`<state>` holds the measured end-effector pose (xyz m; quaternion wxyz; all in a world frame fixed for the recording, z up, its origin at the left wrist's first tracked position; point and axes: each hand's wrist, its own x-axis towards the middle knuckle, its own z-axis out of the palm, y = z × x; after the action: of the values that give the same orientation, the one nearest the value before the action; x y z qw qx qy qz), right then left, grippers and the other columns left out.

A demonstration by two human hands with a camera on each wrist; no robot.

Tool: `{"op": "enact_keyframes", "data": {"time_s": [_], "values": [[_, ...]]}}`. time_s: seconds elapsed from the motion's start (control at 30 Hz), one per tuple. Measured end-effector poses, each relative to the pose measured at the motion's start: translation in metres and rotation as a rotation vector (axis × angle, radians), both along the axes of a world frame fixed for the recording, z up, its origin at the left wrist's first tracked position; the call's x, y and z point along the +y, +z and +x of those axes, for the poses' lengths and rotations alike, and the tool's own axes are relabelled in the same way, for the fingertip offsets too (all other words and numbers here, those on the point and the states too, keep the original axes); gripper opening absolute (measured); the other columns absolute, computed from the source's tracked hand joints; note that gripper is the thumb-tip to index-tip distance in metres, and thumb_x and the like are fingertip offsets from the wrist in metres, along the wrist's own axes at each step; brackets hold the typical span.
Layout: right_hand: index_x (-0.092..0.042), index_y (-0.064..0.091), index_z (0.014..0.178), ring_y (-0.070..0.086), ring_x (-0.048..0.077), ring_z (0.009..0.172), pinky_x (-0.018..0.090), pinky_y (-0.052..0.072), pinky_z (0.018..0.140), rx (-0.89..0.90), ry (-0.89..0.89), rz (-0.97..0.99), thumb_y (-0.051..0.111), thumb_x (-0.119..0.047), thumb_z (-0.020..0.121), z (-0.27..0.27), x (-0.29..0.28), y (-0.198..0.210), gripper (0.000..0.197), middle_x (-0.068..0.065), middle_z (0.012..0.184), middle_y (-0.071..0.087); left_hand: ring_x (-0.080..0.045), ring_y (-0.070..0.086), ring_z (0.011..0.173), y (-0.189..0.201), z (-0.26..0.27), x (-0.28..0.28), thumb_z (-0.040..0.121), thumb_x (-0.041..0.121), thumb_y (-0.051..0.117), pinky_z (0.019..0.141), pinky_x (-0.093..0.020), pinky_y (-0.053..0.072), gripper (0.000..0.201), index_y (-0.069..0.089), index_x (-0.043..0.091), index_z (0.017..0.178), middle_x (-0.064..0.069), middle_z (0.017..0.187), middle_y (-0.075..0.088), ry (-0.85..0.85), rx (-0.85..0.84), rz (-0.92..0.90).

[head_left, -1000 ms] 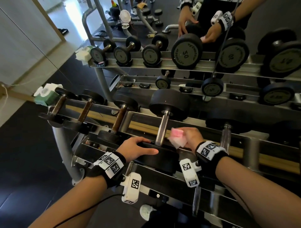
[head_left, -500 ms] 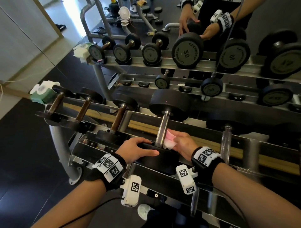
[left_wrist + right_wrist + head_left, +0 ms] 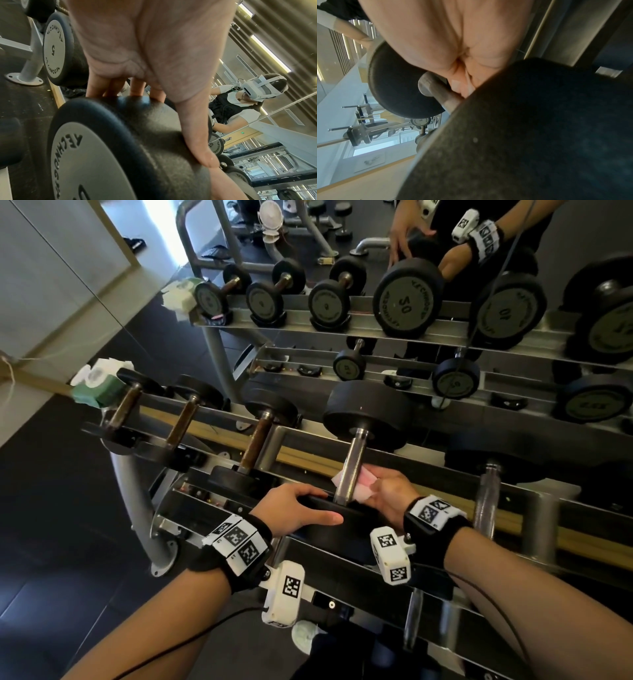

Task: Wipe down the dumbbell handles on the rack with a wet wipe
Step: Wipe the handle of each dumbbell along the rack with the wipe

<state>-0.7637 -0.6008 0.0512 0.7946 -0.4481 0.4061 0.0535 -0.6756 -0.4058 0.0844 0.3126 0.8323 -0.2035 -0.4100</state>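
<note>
A large black dumbbell with a steel handle [image 3: 352,463] lies across the top rails of the rack [image 3: 301,455]. My left hand [image 3: 301,510] grips its near black head [image 3: 339,529], fingers curled over the top and thumb along the front; the left wrist view shows those fingers [image 3: 120,88] on the rubber head [image 3: 137,128]. My right hand [image 3: 387,491] holds a pink and white wet wipe [image 3: 363,486] wrapped against the lower part of the handle. In the right wrist view the handle [image 3: 436,92] runs past my palm; the wipe barely shows there.
Three smaller dumbbells with brown handles [image 3: 255,445] lie to the left on the same rails, another steel-handled one [image 3: 488,498] to the right. A green wipes pack [image 3: 99,392] sits at the rack's left end. A mirror behind repeats the rack and hands.
My right hand has carried the wipe leftward from beside the handle onto it, and the wipe now wraps the handle's lower part. The left hand has stayed on the near head.
</note>
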Motion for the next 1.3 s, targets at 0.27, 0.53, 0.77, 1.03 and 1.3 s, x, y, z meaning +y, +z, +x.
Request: {"op": "enact_keyframes", "data": {"time_s": [0.27, 0.53, 0.77, 1.03, 1.3], "values": [[-0.004, 0.061, 0.122, 0.068, 0.03, 0.097, 0.035, 0.054, 0.066, 0.055, -0.233, 0.039, 0.036, 0.004, 0.101, 0.016, 0.0, 0.003, 0.034, 0.011, 0.093, 0.07, -0.001, 0.064, 0.103, -0.001, 0.002, -0.001, 0.065, 0.057, 0.086, 0.084, -0.018, 0.053, 0.067, 0.064, 0.037, 0.126, 0.013, 0.114, 0.067, -0.015, 0.006, 0.02], [0.001, 0.067, 0.105, 0.074, 0.027, 0.083, 0.034, 0.06, 0.063, -0.026, -0.218, 0.144, 0.026, 0.017, 0.092, 0.006, 0.003, 0.001, 0.046, 0.019, 0.092, 0.075, 0.001, 0.065, 0.098, -0.001, 0.002, -0.001, 0.064, 0.057, 0.086, 0.071, -0.011, 0.051, 0.068, 0.064, 0.037, 0.125, 0.014, 0.111, 0.067, -0.005, 0.023, 0.02], [-0.002, 0.068, 0.104, 0.072, 0.024, 0.092, 0.038, 0.059, 0.079, -0.048, -0.371, 0.162, 0.038, 0.012, 0.095, 0.015, -0.016, 0.007, 0.035, 0.015, 0.106, 0.071, 0.001, 0.064, 0.095, -0.001, 0.004, -0.001, 0.063, 0.057, 0.086, 0.057, -0.005, 0.049, 0.065, 0.064, 0.04, 0.122, 0.016, 0.109, 0.066, -0.003, 0.057, 0.015], [0.001, 0.058, 0.128, 0.059, 0.034, 0.12, 0.045, 0.046, 0.104, -0.051, -0.319, 0.102, 0.032, 0.013, 0.098, 0.023, -0.003, 0.008, 0.042, 0.02, 0.124, 0.063, 0.004, 0.062, 0.096, 0.001, 0.005, -0.005, 0.06, 0.061, 0.086, 0.068, -0.009, 0.043, 0.063, 0.067, 0.042, 0.117, 0.018, 0.107, 0.067, -0.017, 0.019, 0.052], [0.001, 0.066, 0.112, 0.068, 0.027, 0.1, 0.033, 0.057, 0.078, -0.086, -0.448, 0.151, 0.029, 0.016, 0.095, 0.009, -0.012, 0.019, 0.043, 0.018, 0.109, 0.068, 0.003, 0.061, 0.096, -0.001, 0.006, -0.003, 0.063, 0.061, 0.084, 0.071, -0.011, 0.045, 0.064, 0.065, 0.042, 0.121, 0.018, 0.106, 0.066, -0.047, 0.016, 0.047]]}}
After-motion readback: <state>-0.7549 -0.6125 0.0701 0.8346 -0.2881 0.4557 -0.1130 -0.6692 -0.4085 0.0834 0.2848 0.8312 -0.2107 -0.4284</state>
